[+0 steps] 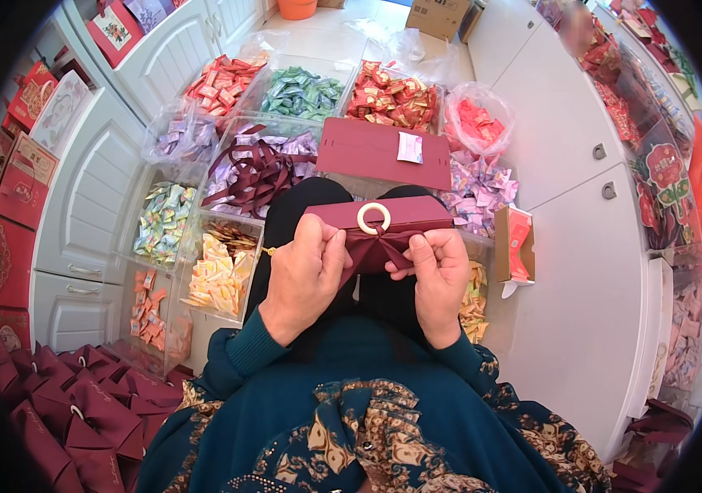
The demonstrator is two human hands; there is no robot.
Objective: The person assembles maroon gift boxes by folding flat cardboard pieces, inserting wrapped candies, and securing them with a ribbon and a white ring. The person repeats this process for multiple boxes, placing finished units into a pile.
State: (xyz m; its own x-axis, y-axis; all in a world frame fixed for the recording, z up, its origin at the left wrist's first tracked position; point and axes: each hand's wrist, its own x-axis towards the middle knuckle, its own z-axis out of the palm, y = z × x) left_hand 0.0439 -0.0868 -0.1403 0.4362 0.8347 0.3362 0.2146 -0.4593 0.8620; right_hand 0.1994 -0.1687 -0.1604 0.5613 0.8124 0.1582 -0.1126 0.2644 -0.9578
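Observation:
A maroon gift box [332, 212] rests on my lap, with a cream ring [361, 217] at the middle of its near edge. Maroon ribbon [368, 248] runs from the ring and spreads to both sides. My left hand [307, 277] pinches the ribbon's left part between thumb and curled fingers. On the other side my right hand [440, 271] pinches the right part. The underside of the box and the ribbon ends inside my fingers are hidden.
Beyond my knees lies a flat maroon box sheet [351, 145] carrying a small white packet [410, 148]. Clear bins of wrapped sweets [301, 92] surround me. Loose maroon ribbons [258, 175] fill one. Finished-looking maroon boxes [98, 413] pile at lower left; white cabinets [572, 246] flank the right.

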